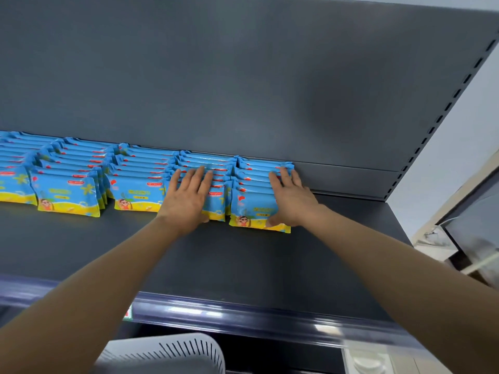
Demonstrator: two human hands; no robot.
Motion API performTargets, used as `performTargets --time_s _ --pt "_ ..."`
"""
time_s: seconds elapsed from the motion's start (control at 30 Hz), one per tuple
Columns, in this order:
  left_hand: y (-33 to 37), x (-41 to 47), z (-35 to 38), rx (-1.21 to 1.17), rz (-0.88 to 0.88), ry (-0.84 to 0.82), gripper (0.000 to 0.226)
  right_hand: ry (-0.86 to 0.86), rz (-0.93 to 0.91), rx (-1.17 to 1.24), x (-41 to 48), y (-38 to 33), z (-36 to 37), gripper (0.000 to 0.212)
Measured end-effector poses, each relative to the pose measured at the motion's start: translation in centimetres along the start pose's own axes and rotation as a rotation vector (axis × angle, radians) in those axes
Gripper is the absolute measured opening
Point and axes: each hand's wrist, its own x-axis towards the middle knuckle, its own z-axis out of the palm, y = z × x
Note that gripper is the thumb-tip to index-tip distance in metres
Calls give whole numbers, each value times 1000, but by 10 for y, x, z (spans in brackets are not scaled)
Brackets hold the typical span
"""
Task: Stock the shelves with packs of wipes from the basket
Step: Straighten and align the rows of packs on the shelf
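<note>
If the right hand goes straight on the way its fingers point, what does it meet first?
The right hand lies flat on the rightmost row of wipes packs, fingers pointing rearward. Sliding on, it would likely meet the grey back panel just behind that row.

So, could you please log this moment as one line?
left hand: fingers flat on second-from-right row of blue-and-yellow plastic wipes packs | right hand: flat on rightmost row | dark grey metal shelf: partly stocked

Blue wipe packs [67, 195] upright on shelf [243, 260]
</note>
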Motion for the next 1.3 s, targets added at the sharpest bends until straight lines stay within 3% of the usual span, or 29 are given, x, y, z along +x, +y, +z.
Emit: performTargets --time_s 0.37,0.63,0.73,0.93,1.3 --pt "-5 6 10 3 25 42 94 82 60 -16 1 -17 5 114" --pt "-7 8 5 -67 52 22 94 -10 62 8 2 -20 -3 117" --pt "-12 6 3 -69 88 36 97 7 78 250 5 -13 -11 117" --pt "-3 5 -4 -224 252 52 103 174 271 933 18 -8 -14 89" --pt "30 21 -13 -148 306 137 86 234 356 1223 34 -6 -13 63"
